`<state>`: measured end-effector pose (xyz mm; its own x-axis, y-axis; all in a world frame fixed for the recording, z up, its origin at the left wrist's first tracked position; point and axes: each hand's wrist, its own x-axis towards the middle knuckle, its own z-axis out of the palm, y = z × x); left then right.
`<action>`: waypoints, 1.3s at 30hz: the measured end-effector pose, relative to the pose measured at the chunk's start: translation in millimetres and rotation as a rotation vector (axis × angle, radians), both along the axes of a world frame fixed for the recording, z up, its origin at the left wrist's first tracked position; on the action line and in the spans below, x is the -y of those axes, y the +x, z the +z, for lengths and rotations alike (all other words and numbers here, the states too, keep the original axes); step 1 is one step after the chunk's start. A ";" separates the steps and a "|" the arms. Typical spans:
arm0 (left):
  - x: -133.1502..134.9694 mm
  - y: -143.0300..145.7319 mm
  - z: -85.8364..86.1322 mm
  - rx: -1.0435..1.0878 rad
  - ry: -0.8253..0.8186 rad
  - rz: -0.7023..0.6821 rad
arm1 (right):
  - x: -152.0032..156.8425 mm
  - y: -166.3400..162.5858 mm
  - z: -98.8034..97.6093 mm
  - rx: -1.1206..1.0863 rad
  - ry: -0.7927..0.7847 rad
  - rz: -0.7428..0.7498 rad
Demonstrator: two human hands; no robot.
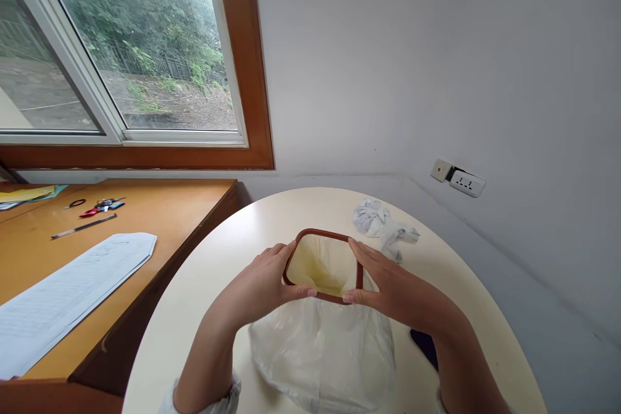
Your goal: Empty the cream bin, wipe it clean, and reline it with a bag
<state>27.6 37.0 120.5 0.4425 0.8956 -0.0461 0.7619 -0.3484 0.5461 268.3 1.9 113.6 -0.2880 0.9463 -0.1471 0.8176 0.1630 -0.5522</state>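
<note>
A small trash bin with a brown squarish rim [328, 233] stands near the middle of the round table, its opening facing up toward me. A translucent white plastic bag [323, 356] lines its pale yellowish inside and spreads loosely over the front. On the left side, my left hand [264, 277] grips the rim, thumb along the near edge and fingers toward the far side. My right hand [391, 281] holds the right side in the same way. The bin's outer walls are mostly hidden by the bag and hands.
Behind my right hand lies a crumpled white plastic bag [372, 218] on the cream table [194, 310]. A dark item [425, 344] shows partly beside my right forearm. The wooden desk [189, 207] at left bears papers [82, 291], a pen [85, 226] and keys [103, 207].
</note>
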 end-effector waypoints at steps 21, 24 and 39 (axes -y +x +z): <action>-22.6 -10.1 -14.7 0.024 0.294 0.376 | 10.3 -9.9 7.4 0.009 0.365 -0.024; -15.8 -5.5 -4.1 0.053 0.205 0.351 | 9.0 -9.8 8.7 -0.006 0.397 -0.024; 6.9 -2.6 11.6 -0.122 -0.053 0.026 | 4.3 -12.1 7.8 0.061 0.386 0.075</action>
